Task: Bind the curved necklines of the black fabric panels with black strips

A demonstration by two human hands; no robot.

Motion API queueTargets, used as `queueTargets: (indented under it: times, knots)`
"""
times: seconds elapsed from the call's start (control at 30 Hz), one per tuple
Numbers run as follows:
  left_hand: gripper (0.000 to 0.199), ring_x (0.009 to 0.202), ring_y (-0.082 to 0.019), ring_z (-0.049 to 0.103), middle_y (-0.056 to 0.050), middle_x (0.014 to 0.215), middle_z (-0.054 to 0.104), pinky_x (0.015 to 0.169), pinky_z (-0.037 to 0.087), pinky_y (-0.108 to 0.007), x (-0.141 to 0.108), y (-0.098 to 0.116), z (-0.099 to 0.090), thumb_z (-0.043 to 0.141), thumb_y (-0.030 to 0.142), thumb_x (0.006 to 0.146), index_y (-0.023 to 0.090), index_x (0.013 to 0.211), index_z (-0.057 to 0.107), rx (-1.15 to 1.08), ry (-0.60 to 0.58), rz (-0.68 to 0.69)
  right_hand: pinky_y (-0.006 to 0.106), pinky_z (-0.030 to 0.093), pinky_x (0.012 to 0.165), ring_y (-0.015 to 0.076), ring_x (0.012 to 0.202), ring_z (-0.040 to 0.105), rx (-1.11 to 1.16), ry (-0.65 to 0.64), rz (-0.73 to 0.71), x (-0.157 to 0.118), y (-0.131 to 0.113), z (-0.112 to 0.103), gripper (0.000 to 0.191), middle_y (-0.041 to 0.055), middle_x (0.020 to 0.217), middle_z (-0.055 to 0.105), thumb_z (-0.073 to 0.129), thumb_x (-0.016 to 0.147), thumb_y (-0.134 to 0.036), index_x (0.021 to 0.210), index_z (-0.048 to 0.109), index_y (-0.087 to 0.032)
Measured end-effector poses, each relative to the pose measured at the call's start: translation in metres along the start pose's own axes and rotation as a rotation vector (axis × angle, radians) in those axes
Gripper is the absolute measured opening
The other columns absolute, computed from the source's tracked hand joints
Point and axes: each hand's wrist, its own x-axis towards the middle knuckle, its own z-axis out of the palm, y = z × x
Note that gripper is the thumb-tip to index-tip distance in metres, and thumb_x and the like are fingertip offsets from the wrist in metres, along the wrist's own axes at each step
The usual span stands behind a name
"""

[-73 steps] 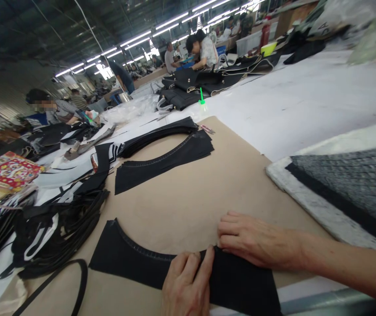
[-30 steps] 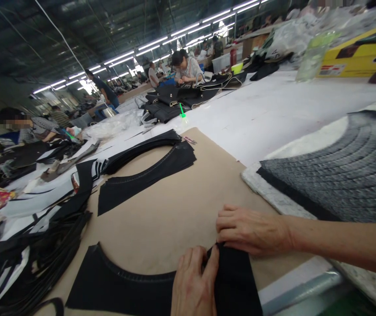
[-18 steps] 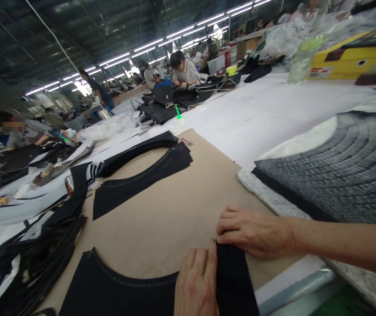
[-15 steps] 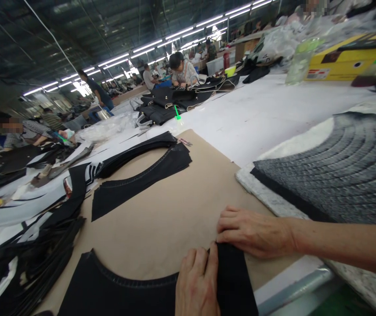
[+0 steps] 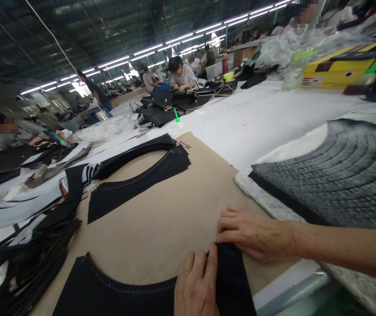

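Observation:
A black curved-cut piece, which looks like leather or coated fabric, lies flat on a brown board. Small pleats run along its folded curved edge. My left hand presses down on it at the right end of the curve, fingers bent and close together, the edge under the fingertips. At the top corner, just beside the left index finger, my right hand is closed with its fingers curled over the edge. What lies directly under the fingertips is hidden. Farther up the board rests a stack of similar black curved pieces.
The brown board covers the near white table. Black strips pile up at left. A quilted grey-black piece lies on a pale slab at right. Small red-handled snips and a green-tipped bottle stand farther back. Co-workers sit beyond.
The view has shifted slightly. Both hands stay at the same corner of the black piece, with hardly any movement of the fingers.

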Motion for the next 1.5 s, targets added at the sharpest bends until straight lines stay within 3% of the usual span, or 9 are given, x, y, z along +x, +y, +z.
queueTargets:
  times: [0.23, 0.53, 1.17, 1.5]
  knots:
    - [0.066, 0.081, -0.021, 0.051, -0.005, 0.090, 0.057, 0.070, 0.047, -0.031, 0.002, 0.002, 0.000, 0.050, -0.003, 0.072, 0.017, 0.135, 0.050, 0.082, 0.006, 0.018, 0.037, 0.035, 0.085, 0.0210, 0.088, 0.053, 0.021, 0.003, 0.010, -0.002, -0.001, -0.001, 0.041, 0.0080, 0.097, 0.062, 0.046, 0.077, -0.003, 0.112, 0.062, -0.018]
    - [0.050, 0.079, -0.019, 0.050, -0.004, 0.087, 0.055, 0.070, 0.046, -0.031, 0.003, 0.006, 0.001, 0.050, 0.001, 0.081, 0.016, 0.128, 0.055, 0.160, 0.100, 0.052, 0.036, 0.035, 0.082, 0.0207, 0.090, 0.052, 0.092, -0.046, 0.163, 0.006, -0.013, -0.007, 0.044, 0.0062, 0.101, 0.062, 0.044, 0.074, -0.001, 0.108, 0.063, -0.021]
    - [0.058, 0.078, -0.020, 0.048, -0.006, 0.088, 0.054, 0.068, 0.043, -0.031, 0.006, 0.007, -0.003, 0.048, 0.004, 0.079, 0.018, 0.135, 0.050, 0.092, 0.079, 0.046, 0.041, 0.031, 0.093, 0.0227, 0.100, 0.054, 0.063, -0.132, 0.074, -0.004, -0.011, -0.016, 0.043, 0.0065, 0.109, 0.063, 0.045, 0.086, -0.006, 0.123, 0.058, -0.024]
    - [0.056, 0.080, -0.020, 0.049, -0.005, 0.090, 0.058, 0.070, 0.043, -0.031, 0.010, 0.009, -0.008, 0.053, 0.003, 0.074, 0.016, 0.129, 0.056, 0.095, 0.023, 0.023, 0.041, 0.032, 0.094, 0.0211, 0.106, 0.055, 0.169, -0.119, 0.114, -0.006, -0.010, -0.024, 0.047, 0.0047, 0.116, 0.063, 0.046, 0.079, -0.001, 0.118, 0.060, -0.022]
